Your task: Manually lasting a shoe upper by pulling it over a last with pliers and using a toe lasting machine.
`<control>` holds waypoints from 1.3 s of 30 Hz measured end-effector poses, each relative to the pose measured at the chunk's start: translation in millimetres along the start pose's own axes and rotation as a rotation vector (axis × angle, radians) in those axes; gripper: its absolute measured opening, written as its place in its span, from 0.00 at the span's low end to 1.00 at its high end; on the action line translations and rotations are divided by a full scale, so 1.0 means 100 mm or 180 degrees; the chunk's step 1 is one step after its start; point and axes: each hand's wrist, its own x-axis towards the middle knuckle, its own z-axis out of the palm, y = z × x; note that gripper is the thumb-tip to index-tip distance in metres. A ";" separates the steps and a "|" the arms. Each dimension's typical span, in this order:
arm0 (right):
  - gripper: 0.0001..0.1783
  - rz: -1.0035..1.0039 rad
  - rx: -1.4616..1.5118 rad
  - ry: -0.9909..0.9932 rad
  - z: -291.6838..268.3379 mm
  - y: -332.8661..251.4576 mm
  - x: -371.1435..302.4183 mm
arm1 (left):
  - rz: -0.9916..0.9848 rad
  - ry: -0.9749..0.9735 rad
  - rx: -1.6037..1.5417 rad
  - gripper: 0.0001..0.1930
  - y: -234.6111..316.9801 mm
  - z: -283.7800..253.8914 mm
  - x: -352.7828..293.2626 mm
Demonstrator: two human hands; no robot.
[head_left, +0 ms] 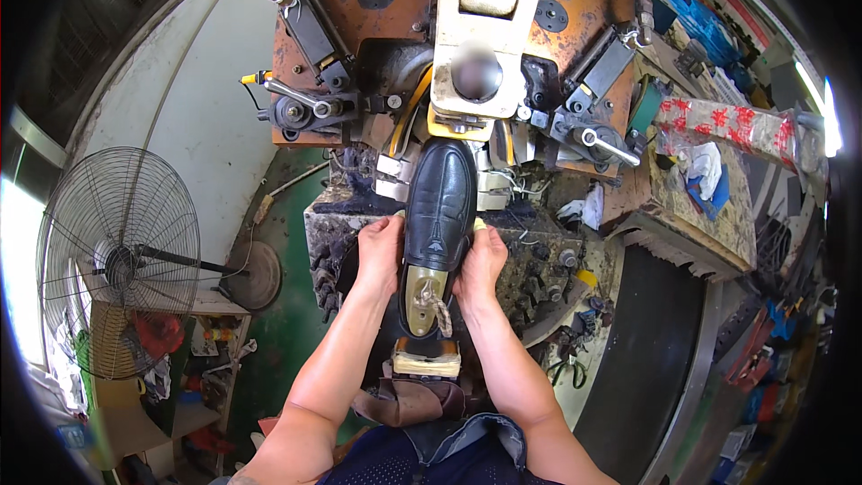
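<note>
Both hands clamped on the black shoe (439, 207), left hand (381, 251) and right hand (482, 260) flanking it evenly, long axis straight ahead, toe into the rusty orange machine (359, 36)

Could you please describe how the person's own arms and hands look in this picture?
Both forearms are bare, with no sleeves reaching into view. The left hand and the right hand wear no gloves, and no watch, ring or bracelet shows. A fingertip of the right hand looks yellowish, perhaps covered or stained. Dark blue clothing shows at the lower edge.
</note>
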 end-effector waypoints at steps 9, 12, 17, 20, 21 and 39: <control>0.07 -0.0217 -0.0112 -0.0084 0.04 -0.03 -0.04 | 0.0348 0.0250 0.0308 0.10 0.08 0.10 -0.12; 0.07 -0.0332 -0.0377 -0.0127 -0.07 0.03 0.00 | 0.0427 0.0243 0.0374 0.10 0.05 0.03 -0.11; 0.07 -0.0535 -0.1001 -0.0266 -0.92 -0.11 0.21 | 0.1110 0.0515 0.0593 0.11 0.02 -0.57 -0.11; 0.06 -0.0361 -0.1597 0.0355 -1.57 -0.15 0.40 | 0.1354 0.0785 0.0899 0.14 -0.12 -1.26 -0.12; 0.06 -0.0306 -0.1643 0.0370 -1.66 -0.13 0.36 | 0.1327 0.0979 0.1031 0.15 -0.15 -1.42 -0.16; 0.07 -0.0299 -0.2813 -0.0831 -1.15 -0.56 -0.38 | 0.0445 0.2419 0.2509 0.21 -1.43 -2.50 -0.55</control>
